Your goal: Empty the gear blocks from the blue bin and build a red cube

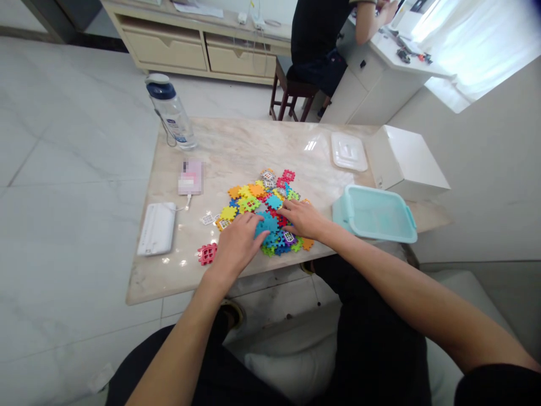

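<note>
- Left hand (239,239) is resting thumb-apart at a blue piece (267,224); right hand (303,219) is resting bent-fingered on the pile (250,204) — can't tell whether either is pinching.
- Pile is lying on the table (236,141) — seemingly mostly loose, little joined.

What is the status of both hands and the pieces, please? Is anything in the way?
Left hand, right hand: both at the pieces, grips unclear. Pieces heaped, many colours. Nothing seems in the way; tub to the right.

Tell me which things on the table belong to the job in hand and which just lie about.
In the job: pieces, at left hand and right hand; perhaps tub, lid.
Lying about: bottle, white device, pink item, box.
</note>
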`<state>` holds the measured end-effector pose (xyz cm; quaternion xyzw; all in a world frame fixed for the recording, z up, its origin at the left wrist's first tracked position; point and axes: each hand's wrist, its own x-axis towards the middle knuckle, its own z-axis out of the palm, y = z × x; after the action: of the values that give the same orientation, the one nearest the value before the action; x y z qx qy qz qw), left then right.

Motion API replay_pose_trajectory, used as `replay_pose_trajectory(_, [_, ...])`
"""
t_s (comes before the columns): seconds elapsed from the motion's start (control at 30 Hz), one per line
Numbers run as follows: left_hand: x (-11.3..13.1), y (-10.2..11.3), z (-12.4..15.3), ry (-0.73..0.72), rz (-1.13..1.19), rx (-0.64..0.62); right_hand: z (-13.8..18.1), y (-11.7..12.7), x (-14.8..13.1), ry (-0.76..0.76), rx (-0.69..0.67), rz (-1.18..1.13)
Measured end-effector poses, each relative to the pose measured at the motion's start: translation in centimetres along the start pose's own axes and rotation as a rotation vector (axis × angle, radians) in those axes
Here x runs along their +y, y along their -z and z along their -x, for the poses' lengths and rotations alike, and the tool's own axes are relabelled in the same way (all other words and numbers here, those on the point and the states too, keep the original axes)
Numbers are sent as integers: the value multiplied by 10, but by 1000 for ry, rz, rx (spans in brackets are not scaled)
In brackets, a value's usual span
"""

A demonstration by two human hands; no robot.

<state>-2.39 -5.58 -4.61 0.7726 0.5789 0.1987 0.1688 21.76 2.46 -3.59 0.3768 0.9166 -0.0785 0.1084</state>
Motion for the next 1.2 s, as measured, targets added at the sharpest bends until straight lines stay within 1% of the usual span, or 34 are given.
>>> replay_pose_trajectory(0.13, [1, -11, 4, -121, -99, -160, -1, 3, 0, -31, 17, -14])
replay_pose_trajectory(0.27, [-3, -14, 3, -137, -124, -251, 1, 9, 7, -83, 18, -36])
replay_pose_trajectory(0.33, [-5, -14, 3, -129, -114, -264, 4, 14, 12, -126, 33, -51])
replay_pose_trajectory(0.43, [-7, -14, 2, -110, -95, -257, 8, 22, 18, -212, 99, -94])
replay_pose_trajectory(0.53, [-8, -16, 0, -85, -65, -220, 10, 25, 20, -309, 159, -172])
replay_pose_trajectory(0.63, [-14, -21, 0, -51, 6, -183, 8, 25, 15, -403, 207, -235])
replay_pose_trajectory(0.7, [-20, -24, 0, -39, 77, -181, 4, 25, 8, -426, 257, -252])
replay_pose_trajectory(0.77, [-27, -24, 0, -22, 164, -180, 1, 26, 1, -410, 314, -284])
replay_pose_trajectory(0.87, [-31, -21, -5, 94, 419, -121, -5, 27, -9, -335, 348, -424])
replay_pose_trajectory(0.93, [-31, -17, -9, 207, 661, -34, -9, 25, -13, -274, 351, -547])
replay_pose_trajectory(1.0, [-29, -13, -12, 286, 838, 56, -15, 21, -18, -204, 353, -657])
replay_pose_trajectory(1.1, [-28, -6, -13, 366, 949, 93, -25, 15, -27, -132, 341, -823])
replay_pose_trajectory(1.2, [-28, 3, -12, 435, 1090, 136, -34, 14, -39, -126, 269, -992])
